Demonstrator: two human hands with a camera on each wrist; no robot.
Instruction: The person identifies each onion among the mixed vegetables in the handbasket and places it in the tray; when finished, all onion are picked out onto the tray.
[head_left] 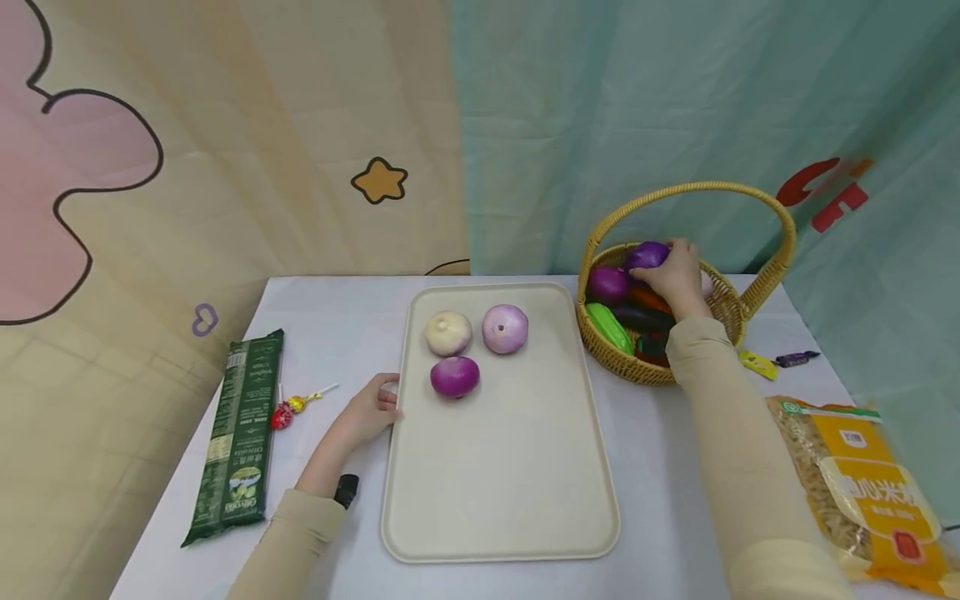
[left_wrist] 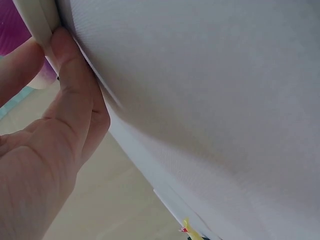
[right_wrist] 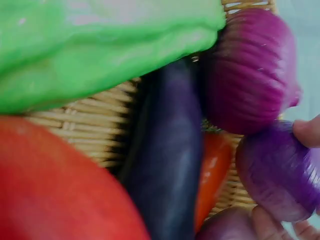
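White tabletop, cartoon backdrop. L hand pinches tray left rim, steadying. R hand in basket right of tray, fingers curled on purple onion. Step: picking onion. Next prob needs lift clear of handle, set by three onions on tray.

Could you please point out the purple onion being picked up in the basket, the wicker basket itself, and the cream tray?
purple onion (head_left: 647,254), head view, on its exposed top left of the fingers.
wicker basket (head_left: 686,191), head view, on its arched handle.
cream tray (head_left: 502,483), head view, on its bare lower surface.
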